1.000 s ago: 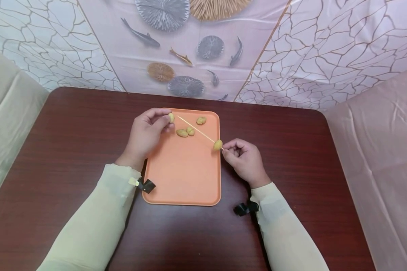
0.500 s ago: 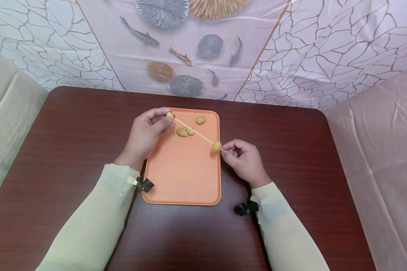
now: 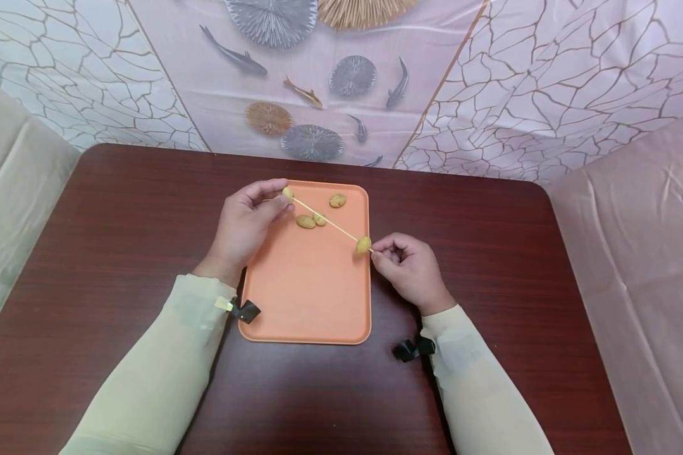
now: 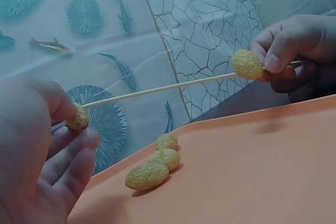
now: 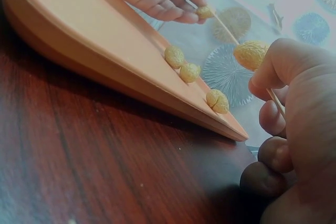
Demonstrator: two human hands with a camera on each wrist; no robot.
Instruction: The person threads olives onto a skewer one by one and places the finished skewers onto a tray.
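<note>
My left hand [image 3: 243,218] pinches a wrinkled yellow-green oval fruit [image 4: 77,118] between thumb and fingers above the tray's far left corner. A thin wooden skewer [image 3: 327,221] runs from that fruit across to my right hand [image 3: 412,268]. In the right wrist view, a short length of stick also shows beyond the left-hand fruit. My right thumb and index finger pinch the skewer's near end, just behind a second fruit [image 4: 247,64] threaded on it. Below lies an orange tray [image 3: 307,284] bearing two touching fruits, one the oval fruit [image 3: 305,222], and a separate fruit [image 3: 338,201].
The dark red-brown wooden table [image 3: 489,253] surrounds the tray. A patterned cloth [image 3: 341,82] hangs behind the far edge, and pale fabric [image 3: 649,253] flanks the right side. Black straps [image 3: 414,349] are at both sleeve cuffs.
One second ago the skewer's far tip stood apart from the left-hand fruit; now it meets that fruit. The right hand has shifted very slightly left. Fruits on the tray stay put.
</note>
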